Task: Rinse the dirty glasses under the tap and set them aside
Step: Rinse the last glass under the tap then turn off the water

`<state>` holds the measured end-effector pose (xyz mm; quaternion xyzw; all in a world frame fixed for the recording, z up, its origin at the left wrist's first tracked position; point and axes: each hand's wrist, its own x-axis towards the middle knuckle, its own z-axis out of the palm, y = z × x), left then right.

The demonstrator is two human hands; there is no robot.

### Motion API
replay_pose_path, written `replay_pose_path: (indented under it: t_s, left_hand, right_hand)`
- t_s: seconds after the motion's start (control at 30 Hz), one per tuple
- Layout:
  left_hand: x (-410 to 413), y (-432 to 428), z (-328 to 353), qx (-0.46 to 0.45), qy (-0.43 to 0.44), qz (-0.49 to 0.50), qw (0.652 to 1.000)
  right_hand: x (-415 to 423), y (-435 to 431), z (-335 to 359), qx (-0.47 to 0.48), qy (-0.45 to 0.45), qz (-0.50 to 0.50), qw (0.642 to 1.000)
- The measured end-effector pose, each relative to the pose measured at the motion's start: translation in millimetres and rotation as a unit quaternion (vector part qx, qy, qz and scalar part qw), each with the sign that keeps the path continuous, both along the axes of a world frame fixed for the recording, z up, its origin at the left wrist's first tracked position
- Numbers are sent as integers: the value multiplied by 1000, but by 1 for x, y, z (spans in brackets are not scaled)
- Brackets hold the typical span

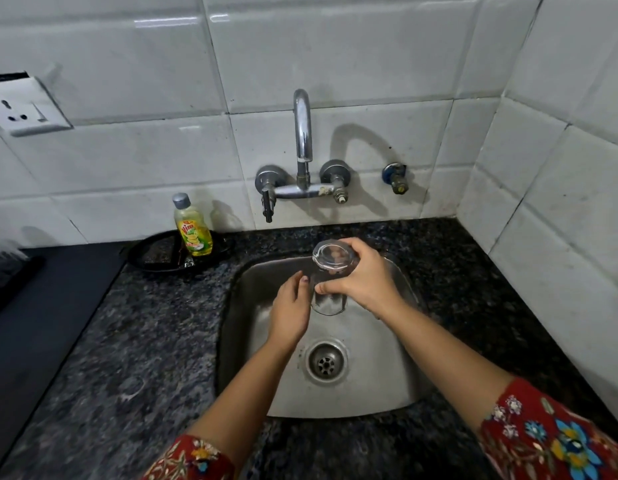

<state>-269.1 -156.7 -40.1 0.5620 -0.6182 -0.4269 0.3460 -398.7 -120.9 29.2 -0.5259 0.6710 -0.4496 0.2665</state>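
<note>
Over the steel sink [397, 386], right hand [364, 277] holds clear glass [330, 271].

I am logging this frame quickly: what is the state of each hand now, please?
Left hand: open, fingers relaxed beside the glass, holding nothing.
Right hand: closed around the glass, above the sink.

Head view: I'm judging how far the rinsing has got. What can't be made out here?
All in the head view:
Tap: whether water runs; any stream is too faint.
Glass: whether dirt remains; it is clear, partly covered by the right hand.
Left hand: whether it touches the glass; its own back hides the contact.
Anything already rinsed: outside the frame, if any.
White blur: cut off by the left edge, unidentifiable.
</note>
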Motion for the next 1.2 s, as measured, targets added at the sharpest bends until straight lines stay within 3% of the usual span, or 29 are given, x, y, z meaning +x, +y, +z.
replay_pose_path:
  t_s: [0.2,0.33,0.4,0.47,0.6,0.7,0.9,1.2]
  left_hand:
    - [12,-3,6,10,46,3,999]
    - [37,-12,20,8,115,32,993]
    - [56,-18,32,22,189,58,980]
    - [83,-28,45,32,256,89,962]
    - [163,-49,67,21,291,127,948]
    - [239,-65,75,1,261,133,956]
    - [390,-100,76,-23,227,181,957]
    - [534,-127,48,-16,220,278,935]
  right_hand:
    - [2,-5,-4,4,-3,-13,1000]
    - [21,-12,4,2,-151,-37,988]
    - [38,-19,8,15,-298,-32,954]
    - [65,-32,12,52,-444,-20,895]
    - [137,-64,16,109,-588,-7,802]
    - [203,-89,17,115,-614,9,781]
    - [345,-150,16,135,-615,37,776]
    - [498,-237,1,166,-542,75,820]
